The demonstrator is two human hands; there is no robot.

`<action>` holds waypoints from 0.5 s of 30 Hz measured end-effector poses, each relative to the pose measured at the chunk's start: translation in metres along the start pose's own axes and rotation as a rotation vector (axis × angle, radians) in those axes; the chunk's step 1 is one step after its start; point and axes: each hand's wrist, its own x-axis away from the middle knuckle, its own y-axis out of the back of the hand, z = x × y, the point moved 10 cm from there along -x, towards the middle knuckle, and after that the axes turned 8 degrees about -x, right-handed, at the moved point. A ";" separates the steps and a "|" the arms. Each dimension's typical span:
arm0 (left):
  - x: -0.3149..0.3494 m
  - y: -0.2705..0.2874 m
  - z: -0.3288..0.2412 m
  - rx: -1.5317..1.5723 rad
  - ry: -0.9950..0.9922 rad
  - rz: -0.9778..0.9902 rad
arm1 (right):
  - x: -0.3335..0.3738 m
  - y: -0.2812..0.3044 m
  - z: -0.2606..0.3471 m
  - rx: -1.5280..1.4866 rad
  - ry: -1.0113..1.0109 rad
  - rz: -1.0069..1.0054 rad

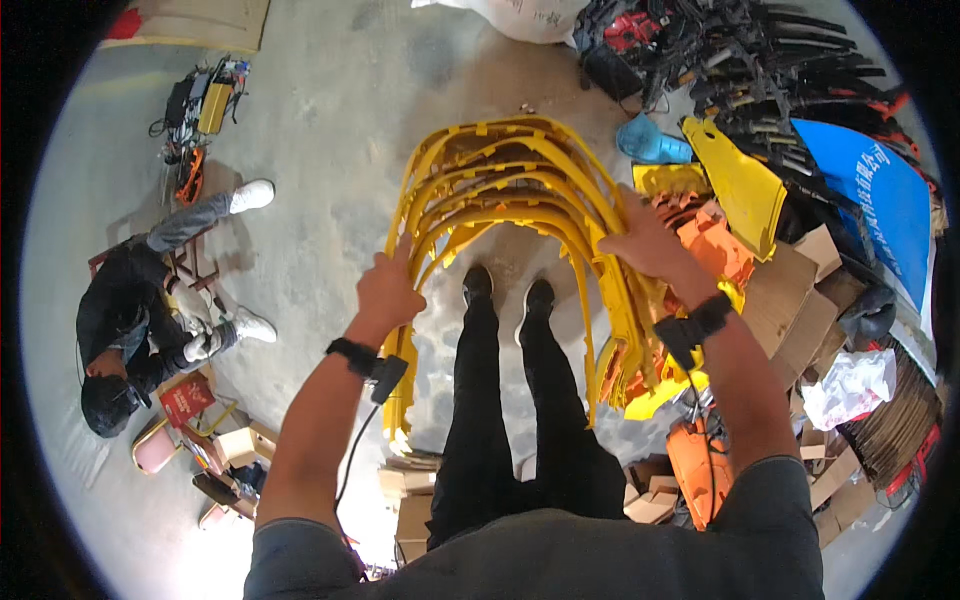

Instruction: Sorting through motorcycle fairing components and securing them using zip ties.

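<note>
Several yellow U-shaped plastic panels point(615, 290), nested in one another, are held up in front of my legs. Their curved middle faces away from me and their two long arms point back toward me. My left hand point(390, 290) is closed round the left arm of the stack. On the opposite side, my right hand point(648, 240) grips the right arm, its thumb on the inner side and its other fingers partly hidden. Below the stack, my dark shoes point(478, 284) stand on the grey floor.
Orange panels point(715, 245), a flat yellow panel point(740, 185) and cardboard boxes point(790, 300) are heaped at right. Beyond lie black parts point(740, 60), a light-blue piece point(650, 138) and a blue sheet point(875, 200). A person point(120, 300) sits at left, near small machine parts point(212, 105).
</note>
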 end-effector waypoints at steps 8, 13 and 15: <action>-0.016 -0.039 -0.016 0.070 -0.016 -0.080 | -0.022 -0.032 -0.054 0.014 0.026 -0.052; -0.015 -0.051 -0.009 0.031 0.007 -0.010 | -0.019 -0.042 -0.060 0.068 -0.060 -0.051; -0.018 -0.051 -0.006 0.033 0.005 -0.023 | -0.020 -0.046 -0.063 0.036 -0.073 -0.036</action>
